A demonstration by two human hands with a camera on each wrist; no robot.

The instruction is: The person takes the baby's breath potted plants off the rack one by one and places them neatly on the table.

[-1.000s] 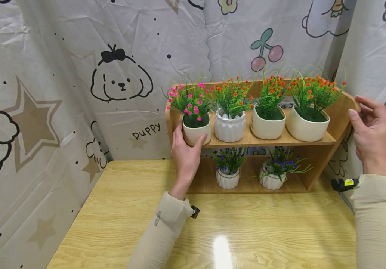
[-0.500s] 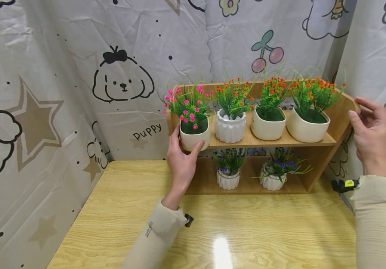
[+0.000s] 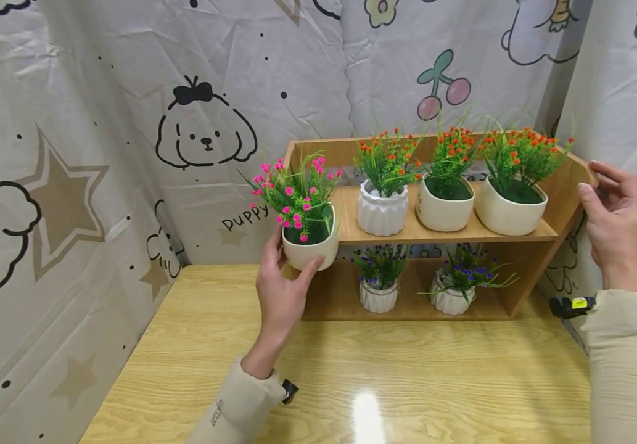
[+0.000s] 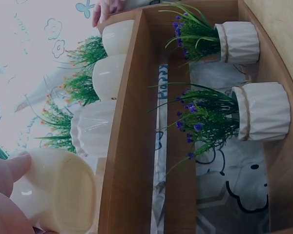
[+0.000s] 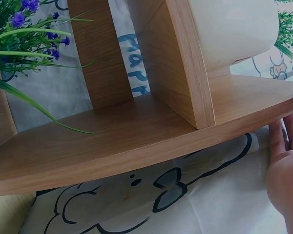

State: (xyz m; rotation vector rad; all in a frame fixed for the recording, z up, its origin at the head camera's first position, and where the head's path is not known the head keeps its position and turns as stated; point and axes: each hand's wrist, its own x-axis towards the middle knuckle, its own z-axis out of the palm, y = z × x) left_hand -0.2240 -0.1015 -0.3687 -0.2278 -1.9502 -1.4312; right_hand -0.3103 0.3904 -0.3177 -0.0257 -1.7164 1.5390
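At the shelf (image 3: 347, 216), the hands (image 3: 280, 297) (image 3: 619, 225) pinch a pink-flowered pot (image 3: 311, 251) (left) and the side panel (image 3: 567, 188) (right).

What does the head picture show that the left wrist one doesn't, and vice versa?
Only the head view shows the beige sleeves and black wrist devices. Only the left wrist view shows the underside of the cream pot in the left hand. Both show that pot and hand, the right hand, the wooden shelf and two purple-flowered pots.

Bright light throws a white glare (image 3: 368, 416) on the tabletop (image 3: 451, 376), and the left wrist view looks washed-out leftward.
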